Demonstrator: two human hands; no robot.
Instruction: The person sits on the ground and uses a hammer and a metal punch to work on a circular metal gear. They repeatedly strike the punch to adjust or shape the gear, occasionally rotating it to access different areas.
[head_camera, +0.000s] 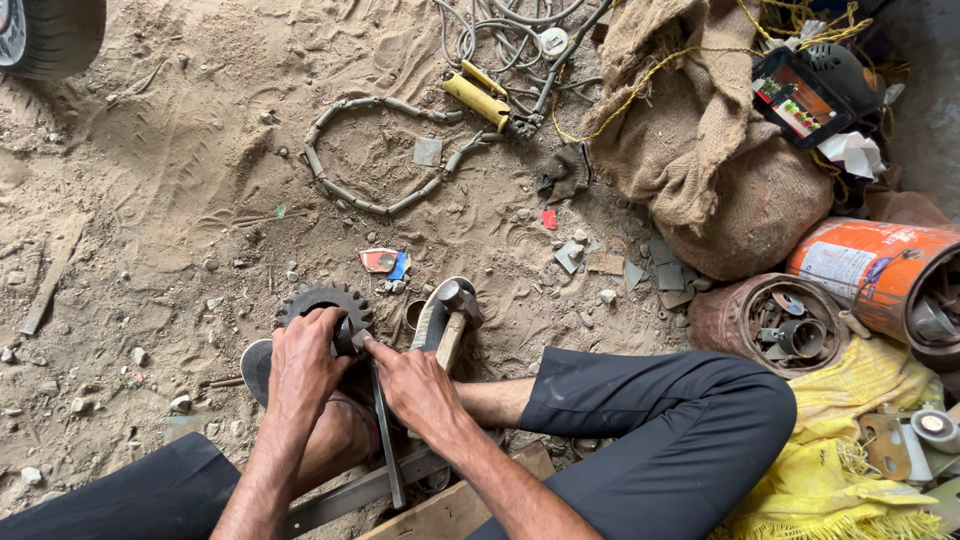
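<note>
Tyre (50, 35): top left corner, only its edge in view, on sandy ground.
Chain (385, 150): a loose loop of links lying in the sand, up from the hands and well apart from them.
Gear (322, 303): dark toothed wheel, on edge by the sandalled feet; its upper teeth show above the left hand.
Left hand (305, 365): closed over the gear's lower right part, fingers curled round it and the small dark part at its centre.
Small dark part (350, 338): sits at the gear's hub, between the 2 hands; what it is cannot be told.
Right hand (418, 385): partly closed, forefinger stretched out to touch the small dark part; the other fingers are bent, and whether they hold anything cannot be told.
Metal bar (385, 440): thin, dark, running down from under the hands towards the viewer.
Hammer (455, 315): lies on the right sandal, steel head up, wooden handle pointing at the right hand; touched by neither hand.
Pliers (478, 95): yellow-handled, near grey cable at the top.
Burlap sack (700, 130): right of centre.
Rusty tin (775, 320): round, holding metal bits, beside the right knee.
Orange can (880, 275): on its side, far right.
</note>
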